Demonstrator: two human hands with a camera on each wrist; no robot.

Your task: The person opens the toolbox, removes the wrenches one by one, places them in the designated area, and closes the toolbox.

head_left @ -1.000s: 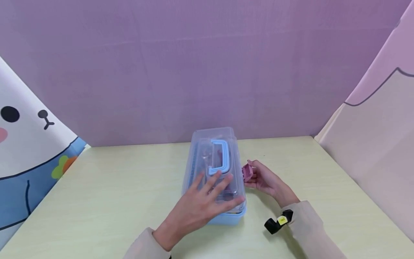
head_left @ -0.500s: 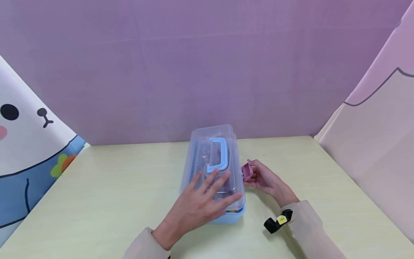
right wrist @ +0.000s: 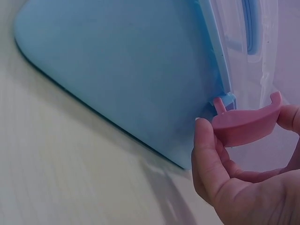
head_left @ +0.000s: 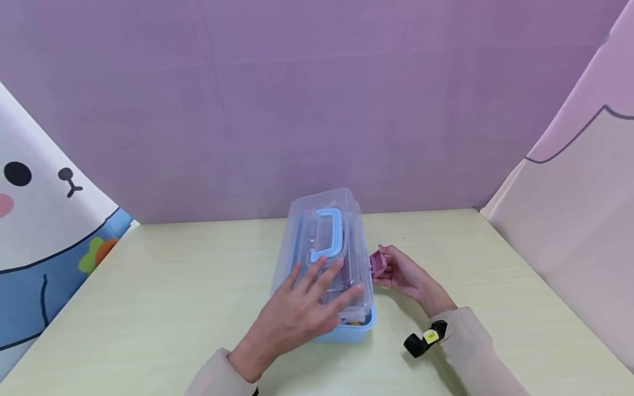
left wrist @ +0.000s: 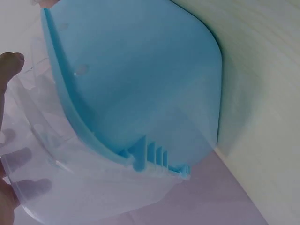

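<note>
Now the clear lid [head_left: 322, 247] has tipped up off the blue box [head_left: 346, 330] under the flat, open left hand [head_left: 302, 313], so it looks unlatched, while the right hand [head_left: 408, 278] keeps pinching the pink latch [head_left: 378, 263].

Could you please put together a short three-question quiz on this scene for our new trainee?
1. True or false: the left hand lies with spread fingers on the clear lid of the blue box.
2. Which hand holds the pink latch? A left, B right, C neither.
3. What colour is the handle on the lid?

Key: 1 true. 2 B, the right hand pinches it beside the box. 3 Light blue.
</note>
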